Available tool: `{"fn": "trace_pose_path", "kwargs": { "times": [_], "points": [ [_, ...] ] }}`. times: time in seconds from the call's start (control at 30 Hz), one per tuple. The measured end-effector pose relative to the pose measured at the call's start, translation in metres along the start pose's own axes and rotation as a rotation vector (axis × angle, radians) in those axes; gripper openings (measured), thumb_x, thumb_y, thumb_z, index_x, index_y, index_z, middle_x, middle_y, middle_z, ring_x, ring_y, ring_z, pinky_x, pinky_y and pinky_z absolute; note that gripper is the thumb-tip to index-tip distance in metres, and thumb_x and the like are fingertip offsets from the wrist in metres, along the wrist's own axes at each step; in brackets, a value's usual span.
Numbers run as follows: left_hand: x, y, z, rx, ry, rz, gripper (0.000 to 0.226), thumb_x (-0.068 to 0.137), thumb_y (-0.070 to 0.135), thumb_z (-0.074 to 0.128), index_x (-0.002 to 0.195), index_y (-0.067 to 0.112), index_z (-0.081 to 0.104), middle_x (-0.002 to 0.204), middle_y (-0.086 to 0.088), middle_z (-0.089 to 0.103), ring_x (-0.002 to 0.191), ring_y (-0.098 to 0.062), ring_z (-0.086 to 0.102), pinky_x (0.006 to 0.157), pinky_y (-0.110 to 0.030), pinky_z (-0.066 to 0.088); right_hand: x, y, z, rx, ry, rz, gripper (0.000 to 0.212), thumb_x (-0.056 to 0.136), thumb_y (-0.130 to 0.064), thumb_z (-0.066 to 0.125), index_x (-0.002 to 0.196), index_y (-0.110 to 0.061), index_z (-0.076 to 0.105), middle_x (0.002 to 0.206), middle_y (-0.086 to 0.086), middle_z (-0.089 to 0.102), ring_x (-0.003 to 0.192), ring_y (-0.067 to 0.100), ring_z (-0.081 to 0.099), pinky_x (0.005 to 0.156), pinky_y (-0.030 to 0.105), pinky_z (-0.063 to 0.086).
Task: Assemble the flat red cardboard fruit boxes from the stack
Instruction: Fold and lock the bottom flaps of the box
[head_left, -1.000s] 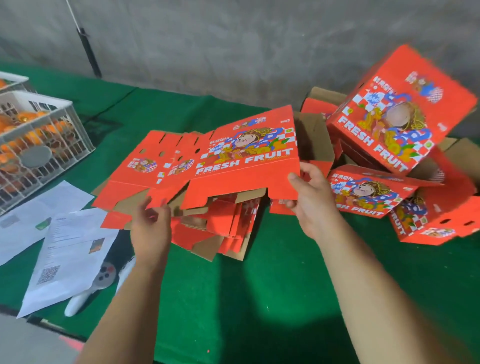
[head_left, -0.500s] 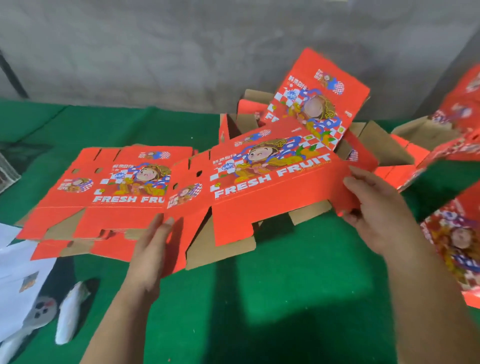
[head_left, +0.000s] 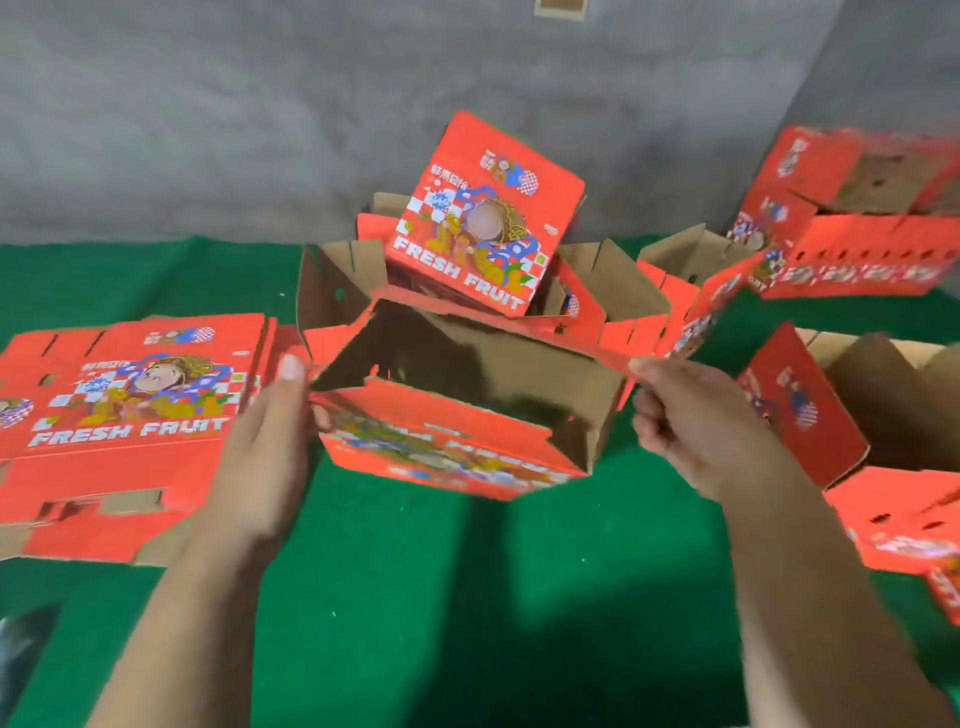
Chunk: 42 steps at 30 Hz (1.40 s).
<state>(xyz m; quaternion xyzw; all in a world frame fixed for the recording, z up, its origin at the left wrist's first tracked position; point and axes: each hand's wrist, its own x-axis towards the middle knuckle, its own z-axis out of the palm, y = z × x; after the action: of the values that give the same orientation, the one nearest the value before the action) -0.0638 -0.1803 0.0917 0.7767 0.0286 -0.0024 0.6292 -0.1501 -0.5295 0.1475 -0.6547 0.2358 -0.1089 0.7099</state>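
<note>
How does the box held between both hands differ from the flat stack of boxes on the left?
The held box is opened into a tube showing its brown inside; the flat stack lies collapsed. The held box is lifted off the green table, gripped by the left hand and right hand; the stack rests on it. Both are red, printed cardboard.

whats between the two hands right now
In the head view, the half-opened red box spans the gap, brown inside showing; the left hand holds its left end and the right hand pinches its right edge.
</note>
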Motion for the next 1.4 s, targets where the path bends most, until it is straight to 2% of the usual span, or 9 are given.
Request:
{"fn": "trace_pose_path", "kwargs": {
  "times": [0.3, 0.43, 0.57, 0.8, 0.9, 1.0, 1.1, 1.23, 1.4],
  "points": [
    [-0.049, -0.02, 0.095, 0.117, -0.111, -0.254, 0.095, 0.07, 0.086, 0.05, 0.152, 0.038, 0.038, 0.15, -0.004, 0.032, 0.142, -0.028, 0.036, 0.122, -0.049, 0.028, 0.013, 0.047, -0.004, -0.259, 0.061, 0.074, 0.026, 0.097, -0.043, 0.068, 0.095, -0.017, 0.072, 0.052, -0.012, 0.062, 0.041, 0.005, 0.056, 0.041, 0.016, 0.04],
    [-0.039, -0.022, 0.101, -0.034, -0.107, -0.264, 0.066, 0.084, 0.071, 0.065, 0.13, 0.029, 0.041, 0.14, -0.006, 0.05, 0.119, -0.017, 0.057, 0.098, -0.036, 0.04, 0.018, 0.059, -0.006, -0.256, 0.023, 0.111, 0.06, 0.086, -0.068, 0.071, 0.139, -0.043, 0.061, 0.122, -0.007, 0.069, 0.102, 0.012, 0.071, 0.089, 0.031, 0.056],
    [-0.025, -0.023, 0.091, 0.058, -0.05, -0.235, 0.066, 0.087, 0.06, 0.071, 0.13, 0.021, 0.04, 0.113, -0.002, 0.061, 0.093, -0.004, 0.057, 0.072, -0.024, 0.038, 0.02, 0.062, -0.01, -0.2, -0.09, 0.063, 0.081, 0.073, -0.08, 0.072, 0.144, -0.05, 0.048, 0.139, -0.016, 0.062, 0.126, 0.009, 0.059, 0.111, 0.04, 0.044],
    [0.006, -0.031, 0.069, 0.145, 0.079, 0.063, 0.055, 0.089, 0.02, 0.055, 0.143, 0.021, 0.047, 0.122, -0.016, 0.062, 0.114, -0.037, 0.061, 0.105, -0.06, 0.046, 0.022, 0.073, 0.017, -0.134, -0.155, 0.079, 0.063, 0.07, -0.071, 0.074, 0.124, -0.078, 0.043, 0.132, -0.038, 0.055, 0.128, -0.001, 0.052, 0.115, 0.043, 0.036],
    [0.016, -0.04, 0.067, 0.131, 0.035, 0.17, 0.059, 0.08, 0.015, 0.044, 0.138, 0.01, 0.054, 0.124, -0.028, 0.058, 0.118, -0.052, 0.054, 0.102, -0.071, 0.042, 0.022, 0.076, 0.04, -0.18, 0.142, -0.128, 0.07, 0.078, -0.073, 0.059, 0.142, -0.047, 0.047, 0.121, -0.04, 0.052, 0.116, -0.013, 0.052, 0.109, 0.036, 0.039],
    [0.009, -0.039, 0.075, -0.003, 0.161, 0.204, 0.064, 0.083, 0.013, 0.04, 0.145, 0.02, 0.054, 0.133, -0.007, 0.063, 0.126, -0.029, 0.057, 0.111, -0.057, 0.041, 0.022, 0.076, 0.07, -0.368, 0.412, -0.279, 0.064, 0.091, -0.067, 0.034, 0.138, -0.029, 0.054, 0.136, -0.014, 0.059, 0.131, 0.017, 0.053, 0.111, 0.042, 0.036],
    [-0.004, -0.036, 0.091, -0.025, 0.237, 0.285, 0.069, 0.085, 0.007, 0.037, 0.154, 0.007, 0.043, 0.143, -0.015, 0.058, 0.134, -0.033, 0.053, 0.113, -0.056, 0.038, 0.012, 0.085, 0.108, -0.414, 0.357, -0.097, 0.076, 0.098, -0.072, 0.036, 0.164, -0.038, 0.019, 0.173, 0.002, 0.011, 0.156, 0.033, 0.017, 0.125, 0.054, 0.016],
    [-0.027, -0.022, 0.121, -0.025, 0.207, 0.336, 0.078, 0.088, 0.003, 0.04, 0.163, 0.004, 0.021, 0.168, -0.019, 0.026, 0.157, -0.033, 0.022, 0.127, -0.051, 0.016, -0.003, 0.092, 0.145, -0.284, 0.165, 0.014, 0.125, 0.074, -0.074, 0.071, 0.157, -0.05, -0.021, 0.171, -0.003, -0.023, 0.16, 0.024, 0.0, 0.125, 0.043, 0.015],
    [-0.052, -0.025, 0.139, 0.093, -0.036, 0.386, 0.077, 0.093, 0.023, 0.051, 0.164, 0.026, 0.021, 0.151, 0.003, 0.04, 0.139, -0.016, 0.034, 0.117, -0.034, 0.022, 0.0, 0.087, 0.142, -0.061, 0.103, -0.013, 0.114, 0.073, -0.042, 0.08, 0.156, -0.058, 0.004, 0.162, -0.008, 0.04, 0.139, 0.014, 0.05, 0.117, 0.041, 0.043]
  ]
}}
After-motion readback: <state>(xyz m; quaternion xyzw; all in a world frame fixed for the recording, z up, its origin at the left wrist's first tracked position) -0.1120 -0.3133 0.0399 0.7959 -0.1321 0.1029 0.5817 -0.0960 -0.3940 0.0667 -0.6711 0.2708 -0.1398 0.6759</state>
